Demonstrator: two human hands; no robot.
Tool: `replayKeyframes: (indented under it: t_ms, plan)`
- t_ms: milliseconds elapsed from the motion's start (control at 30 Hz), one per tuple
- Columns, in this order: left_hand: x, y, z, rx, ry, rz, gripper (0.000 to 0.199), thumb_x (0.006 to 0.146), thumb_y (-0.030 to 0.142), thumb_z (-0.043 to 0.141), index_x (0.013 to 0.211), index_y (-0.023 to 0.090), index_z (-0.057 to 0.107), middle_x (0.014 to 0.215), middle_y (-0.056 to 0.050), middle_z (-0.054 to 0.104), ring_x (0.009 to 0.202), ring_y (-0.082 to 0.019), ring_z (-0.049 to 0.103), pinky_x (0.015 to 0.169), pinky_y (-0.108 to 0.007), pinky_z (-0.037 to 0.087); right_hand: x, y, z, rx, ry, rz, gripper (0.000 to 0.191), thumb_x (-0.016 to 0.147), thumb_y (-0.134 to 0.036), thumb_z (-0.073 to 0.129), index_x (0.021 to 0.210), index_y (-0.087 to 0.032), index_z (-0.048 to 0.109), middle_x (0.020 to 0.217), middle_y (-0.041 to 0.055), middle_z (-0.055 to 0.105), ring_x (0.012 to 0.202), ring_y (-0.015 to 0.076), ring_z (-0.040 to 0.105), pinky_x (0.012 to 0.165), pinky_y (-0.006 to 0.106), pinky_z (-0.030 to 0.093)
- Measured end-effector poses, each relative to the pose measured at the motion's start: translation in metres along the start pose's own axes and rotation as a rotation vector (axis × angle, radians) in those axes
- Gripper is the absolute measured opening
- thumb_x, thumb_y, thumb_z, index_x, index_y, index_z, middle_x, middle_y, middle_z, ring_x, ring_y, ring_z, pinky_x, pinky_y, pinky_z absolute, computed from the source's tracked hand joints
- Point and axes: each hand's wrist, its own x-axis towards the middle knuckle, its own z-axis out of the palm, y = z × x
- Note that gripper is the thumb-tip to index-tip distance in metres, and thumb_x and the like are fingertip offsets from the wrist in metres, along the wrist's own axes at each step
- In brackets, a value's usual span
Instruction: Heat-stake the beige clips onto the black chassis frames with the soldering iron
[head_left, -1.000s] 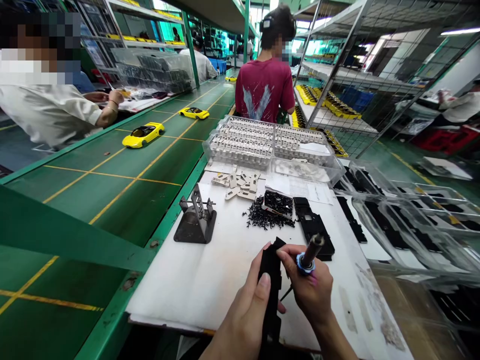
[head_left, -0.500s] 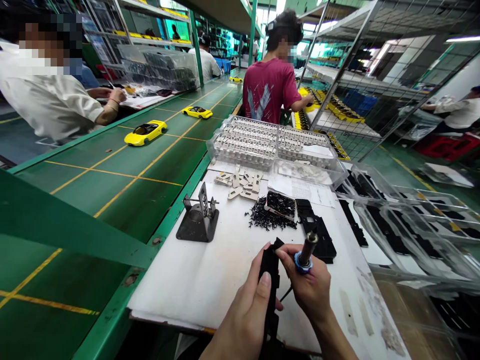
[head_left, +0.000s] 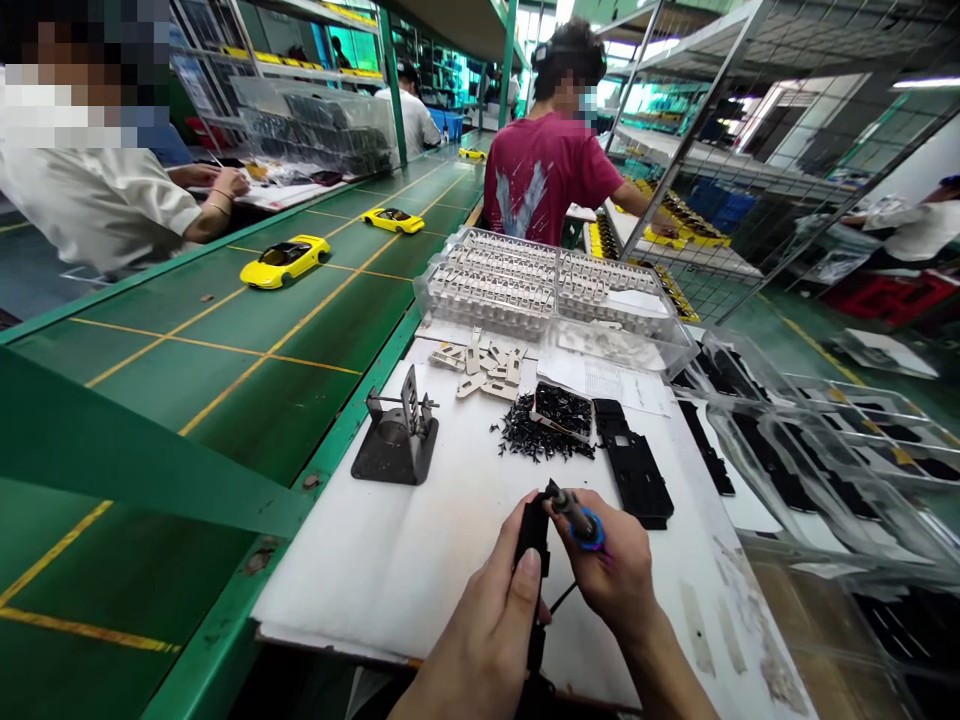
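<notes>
My left hand (head_left: 491,610) is wrapped around a long black plastic part (head_left: 534,530), held tilted over the front of the white table. My right hand (head_left: 616,560) grips a pen-like corded tool (head_left: 574,515) with a metal barrel and a blue collar. The tool's tip is at the upper end of the black part; whether it touches is too small to tell. A thin dark cable shows below the right hand. Past my hands lies a heap of small black pieces (head_left: 517,432), with an open box (head_left: 562,410) of more on it. A flat black plate (head_left: 636,465) lies to its right.
A dark metal stand (head_left: 397,440) is at the table's left. Light grey brackets (head_left: 487,368) lie in front of clear trays (head_left: 555,285). Yellow toy cars (head_left: 285,262) sit on the green conveyor (head_left: 247,390). Bins of black parts (head_left: 787,460) line the right. Co-workers sit nearby.
My right hand has tipped the tool from upright down to the left, bringing its tip to the black part's upper end. The co-worker in red has reached farther right.
</notes>
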Motion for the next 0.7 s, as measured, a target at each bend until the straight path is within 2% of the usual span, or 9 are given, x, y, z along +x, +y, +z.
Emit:
replayKeyframes:
  t_ms: [100, 233, 333, 400, 500, 567, 633, 700]
  plan:
    - [-0.001, 0.000, -0.006, 0.028, -0.046, -0.102, 0.070, 0.088, 0.065, 0.023, 0.146, 0.027, 0.027, 0.085, -0.003, 0.063, 0.078, -0.011, 0.058, 0.072, -0.022, 0.045, 0.003, 0.001, 0.000, 0.023, -0.059, 0.001, 0.020, 0.083, -0.004, 0.049, 0.092, -0.020, 0.056, 0.073, -0.0035, 0.056, 0.060, 0.0044, 0.049, 0.058, 0.016, 0.038]
    - [0.000, -0.001, -0.016, -0.100, -0.163, -0.123, 0.070, 0.087, 0.066, 0.026, 0.145, 0.027, 0.021, 0.084, -0.003, 0.064, 0.074, -0.011, 0.059, 0.067, -0.022, 0.047, 0.007, -0.004, 0.001, -0.010, -0.028, 0.188, 0.007, 0.085, -0.017, 0.058, 0.084, -0.018, 0.051, 0.070, -0.0035, 0.046, 0.058, 0.0044, 0.040, 0.055, 0.018, 0.034]
    - [0.001, -0.003, -0.020, -0.249, -0.211, -0.167, 0.069, 0.086, 0.067, 0.028, 0.141, 0.027, 0.023, 0.078, -0.002, 0.063, 0.065, -0.011, 0.057, 0.061, -0.022, 0.047, 0.012, -0.009, 0.000, -0.082, 0.027, 0.307, 0.027, 0.083, -0.035, 0.067, 0.079, -0.018, 0.045, 0.068, -0.0045, 0.041, 0.058, 0.0043, 0.036, 0.056, 0.017, 0.033]
    - [0.002, -0.007, -0.021, -0.314, -0.236, -0.158, 0.068, 0.085, 0.067, 0.029, 0.139, 0.025, 0.027, 0.076, -0.003, 0.063, 0.060, -0.010, 0.055, 0.058, -0.021, 0.046, 0.015, -0.009, 0.001, -0.120, 0.026, 0.291, 0.029, 0.082, -0.038, 0.066, 0.080, -0.018, 0.046, 0.070, -0.0039, 0.041, 0.060, 0.0047, 0.036, 0.057, 0.017, 0.034]
    - [0.007, -0.015, -0.020, -0.399, -0.237, -0.137, 0.064, 0.087, 0.064, 0.030, 0.137, 0.026, 0.027, 0.074, -0.006, 0.066, 0.054, -0.008, 0.053, 0.055, -0.018, 0.043, 0.015, -0.004, 0.005, -0.165, -0.005, 0.133, 0.023, 0.084, -0.033, 0.065, 0.085, -0.018, 0.048, 0.076, -0.0014, 0.046, 0.065, 0.0058, 0.042, 0.058, 0.017, 0.036]
    - [0.010, -0.021, -0.019, -0.468, -0.234, -0.153, 0.061, 0.087, 0.062, 0.030, 0.138, 0.027, 0.025, 0.072, -0.007, 0.068, 0.052, -0.009, 0.056, 0.053, -0.017, 0.042, 0.014, -0.001, 0.008, -0.181, -0.006, 0.083, 0.021, 0.084, -0.031, 0.064, 0.087, -0.018, 0.048, 0.079, -0.0003, 0.047, 0.068, 0.0064, 0.044, 0.059, 0.018, 0.036]
    - [0.013, -0.026, -0.019, -0.537, -0.241, -0.182, 0.062, 0.087, 0.062, 0.030, 0.137, 0.025, 0.027, 0.073, -0.009, 0.069, 0.052, -0.013, 0.060, 0.051, -0.019, 0.045, 0.013, -0.001, 0.009, -0.162, 0.008, 0.138, 0.024, 0.083, -0.035, 0.065, 0.085, -0.018, 0.049, 0.078, -0.0004, 0.047, 0.068, 0.0066, 0.043, 0.060, 0.018, 0.036]
    - [0.015, -0.030, -0.019, -0.612, -0.267, -0.218, 0.067, 0.086, 0.063, 0.029, 0.138, 0.020, 0.028, 0.076, -0.012, 0.070, 0.054, -0.019, 0.065, 0.051, -0.025, 0.050, 0.015, -0.003, 0.006, -0.092, 0.020, 0.270, 0.030, 0.080, -0.042, 0.068, 0.084, -0.017, 0.051, 0.077, -0.0010, 0.047, 0.066, 0.0062, 0.041, 0.059, 0.018, 0.036]
